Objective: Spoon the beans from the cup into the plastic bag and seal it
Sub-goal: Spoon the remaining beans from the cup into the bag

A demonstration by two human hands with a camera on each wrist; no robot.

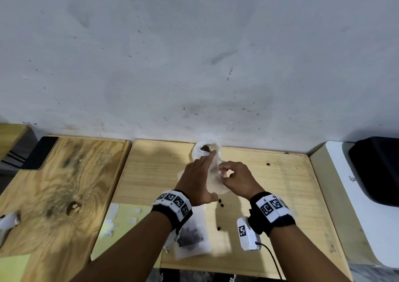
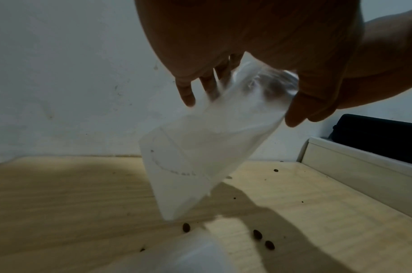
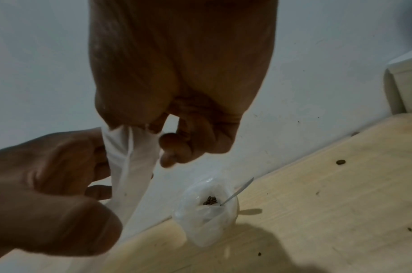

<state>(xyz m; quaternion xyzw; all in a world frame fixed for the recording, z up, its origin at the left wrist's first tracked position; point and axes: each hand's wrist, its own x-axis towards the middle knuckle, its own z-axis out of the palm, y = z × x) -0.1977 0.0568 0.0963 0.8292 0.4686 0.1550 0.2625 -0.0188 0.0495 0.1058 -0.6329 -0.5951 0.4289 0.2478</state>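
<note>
Bag-opening step: left hand (image 1: 197,182) and right hand (image 1: 239,180) both pinch the plastic bag (image 2: 200,157); next, spread its mouth for spooning

Your left hand (image 1: 199,180) covers most of the plastic bag (image 1: 216,186) just in front of the cup (image 1: 197,152), and its forefinger hides part of the cup's rim. In the left wrist view the bag is smeared by blur. The spoon (image 3: 238,191) in the cup shows only its handle. Nearer you than the cup, the bag of beans (image 1: 194,236) lies partly under your left forearm (image 1: 133,242). Far right of the cup, the edge cuts off a black object (image 1: 375,169).
</note>
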